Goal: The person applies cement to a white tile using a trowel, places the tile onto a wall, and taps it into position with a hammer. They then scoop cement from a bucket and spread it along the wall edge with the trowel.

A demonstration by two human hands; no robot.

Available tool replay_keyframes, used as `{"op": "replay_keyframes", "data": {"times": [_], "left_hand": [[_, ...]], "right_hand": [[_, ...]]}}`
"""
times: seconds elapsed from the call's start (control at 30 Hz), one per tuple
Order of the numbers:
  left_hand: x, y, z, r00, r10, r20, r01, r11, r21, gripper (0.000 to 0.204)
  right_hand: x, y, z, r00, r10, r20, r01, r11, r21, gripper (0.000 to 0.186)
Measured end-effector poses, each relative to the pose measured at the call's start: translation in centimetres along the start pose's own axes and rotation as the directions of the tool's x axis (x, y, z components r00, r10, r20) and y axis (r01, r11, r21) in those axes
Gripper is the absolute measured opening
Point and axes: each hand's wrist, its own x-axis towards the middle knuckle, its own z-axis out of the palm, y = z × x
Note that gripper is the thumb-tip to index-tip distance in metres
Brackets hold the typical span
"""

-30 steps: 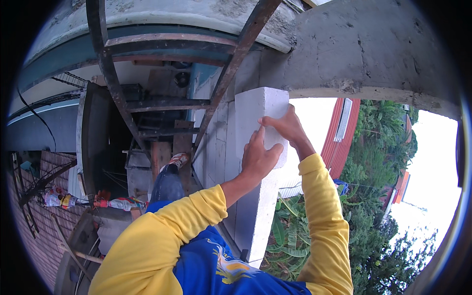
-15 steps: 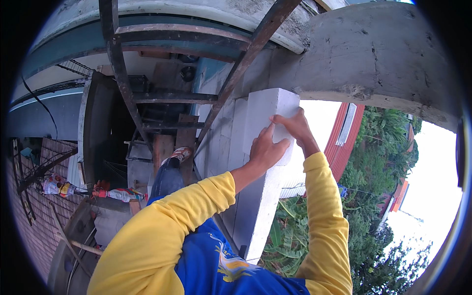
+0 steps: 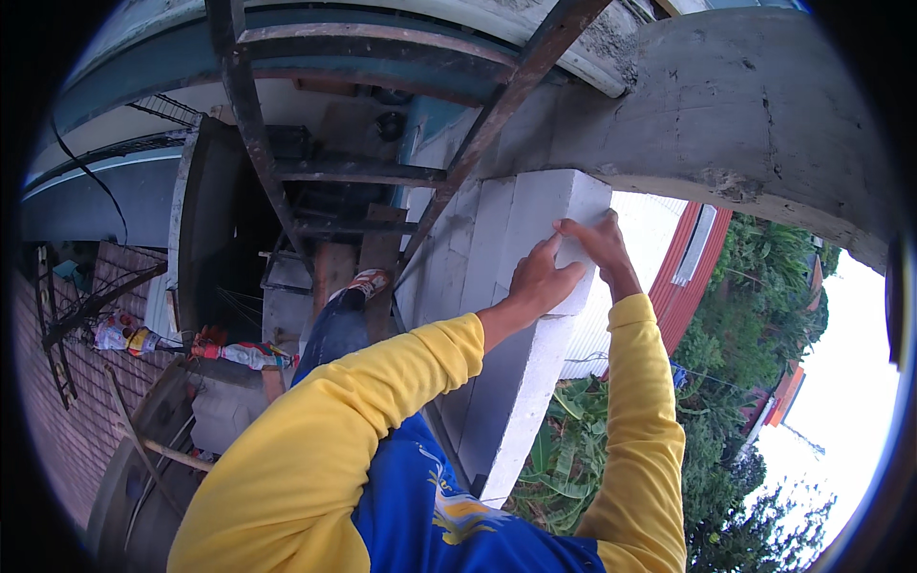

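Both hands are on a white rectangular block at the upper end of a wall of similar pale blocks, just below a grey concrete beam. My left hand lies on the block's lower part, fingers pointing up along its face and thumb toward the right. My right hand grips the block's right edge from the right, its thumb reaching left toward my left fingertips. Some fingertips are hard to make out against the block.
A dark metal ladder-like frame spans the upper left. My shoe is on planks below it. A tiled roof and hanging coloured items lie at left. A red roof and trees lie beyond the wall, far below.
The view has shifted, so the frame, beam, block and wall appear farther right and slightly higher. Both hands remain on the block, with little change in their grip.
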Motion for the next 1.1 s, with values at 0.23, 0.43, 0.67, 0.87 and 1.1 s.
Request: {"op": "replay_keyframes", "data": {"times": [0.23, 0.43, 0.67, 0.87, 1.1], "left_hand": [[0.5, -0.3, -0.2, 0.998, 0.007, 0.058, -0.006, 1.000, -0.030, 0.090], [0.8, 0.0, -0.3, 0.996, -0.002, 0.086, 0.001, 1.000, 0.011, 0.091], [2.1, -1.5, 0.6, 0.997, -0.012, 0.074, 0.010, 1.000, 0.029, 0.092], [2.1, -1.6, 0.8, 0.999, -0.009, 0.045, 0.007, 0.999, 0.039, 0.092], [4.1, -2.8, -1.6, 0.954, -0.122, 0.272, 0.209, 0.924, -0.319, 0.081]], "right_hand": [[0.4, 0.4, -0.2, 1.000, 0.011, 0.007, -0.011, 1.000, 0.009, 0.115], [0.5, 0.5, -0.3, 1.000, 0.028, 0.012, -0.029, 1.000, 0.011, 0.114], [2.0, 2.4, 0.3, 1.000, -0.002, -0.006, 0.002, 1.000, 0.020, 0.114], [2.4, 2.8, 0.1, 1.000, -0.008, 0.016, 0.008, 1.000, -0.028, 0.112], [2.3, 3.7, 0.0, 1.000, -0.026, 0.013, 0.025, 0.999, 0.047, 0.119]]}}
